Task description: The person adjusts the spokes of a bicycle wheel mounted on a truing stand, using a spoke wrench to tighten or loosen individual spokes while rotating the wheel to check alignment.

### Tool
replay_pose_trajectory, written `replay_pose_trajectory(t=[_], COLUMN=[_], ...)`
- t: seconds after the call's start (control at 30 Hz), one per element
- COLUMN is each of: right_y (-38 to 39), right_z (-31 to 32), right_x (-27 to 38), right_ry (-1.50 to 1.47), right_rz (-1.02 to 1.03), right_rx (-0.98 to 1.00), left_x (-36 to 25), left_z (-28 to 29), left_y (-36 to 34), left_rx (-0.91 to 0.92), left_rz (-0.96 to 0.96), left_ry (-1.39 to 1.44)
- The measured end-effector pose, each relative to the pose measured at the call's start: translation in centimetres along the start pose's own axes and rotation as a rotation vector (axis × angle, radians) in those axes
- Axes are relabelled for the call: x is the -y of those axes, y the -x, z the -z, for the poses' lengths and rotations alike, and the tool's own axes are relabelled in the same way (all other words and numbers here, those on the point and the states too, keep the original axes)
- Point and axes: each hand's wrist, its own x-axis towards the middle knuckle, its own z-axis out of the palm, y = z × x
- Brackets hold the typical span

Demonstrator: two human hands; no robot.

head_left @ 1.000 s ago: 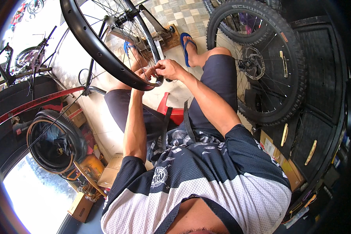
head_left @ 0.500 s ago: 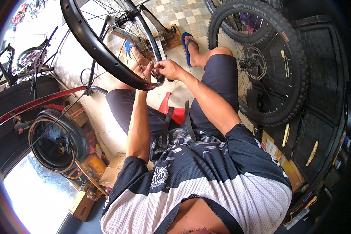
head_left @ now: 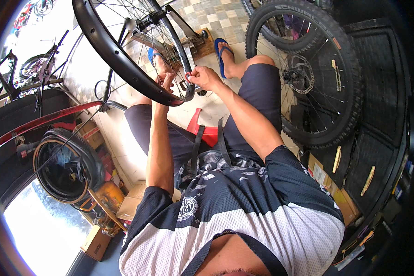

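Note:
A bare black bicycle rim [head_left: 112,57] with thin spokes stands in front of me, its hub [head_left: 152,19] held in a metal truing stand [head_left: 181,23]. At the rim's near right side, my right hand [head_left: 204,77] is closed, pinching a small red spoke wrench [head_left: 187,76] between thumb and fingers. My left hand [head_left: 165,82] is beside the spokes inside the rim, its fingers loosely bent and apart. The rim covers part of that hand and wrist, and I make out nothing held in it.
A wheel with a knobby tyre [head_left: 354,87] and disc rotor leans at the right against black panelling. A red seat [head_left: 207,135] shows between my knees. A red bicycle tube [head_left: 46,123], loose tyres [head_left: 99,161] and cardboard boxes [head_left: 132,202] lie to the left.
My hands have drawn apart: the left shifted left and slightly down from the rim's near right side, the right slightly rightward. The red spoke wrench now shows at the right fingertips.

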Motion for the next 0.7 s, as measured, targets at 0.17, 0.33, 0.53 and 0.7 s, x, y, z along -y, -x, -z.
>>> replay_pose_trajectory(t=[0.17,0.33,0.53,0.7], right_y=[0.2,1.5,1.8,1.7], right_z=[-0.7,-0.3,-0.2,0.0], right_x=[0.5,1.9,3.0,2.9], right_ry=[-0.052,-0.003,0.044,-0.004], right_rz=[0.042,0.107,0.118,0.148], right_rx=[0.042,0.04,0.107,0.136], left_x=[-0.4,0.2,1.6,2.2], left_z=[0.8,1.0,1.1,1.5], left_y=[0.0,0.1,-0.4,-0.5], left_rx=[0.063,0.064,0.246,0.4], left_rz=[0.078,0.095,0.218,0.273], left_ry=[0.023,0.174,0.108,0.104])
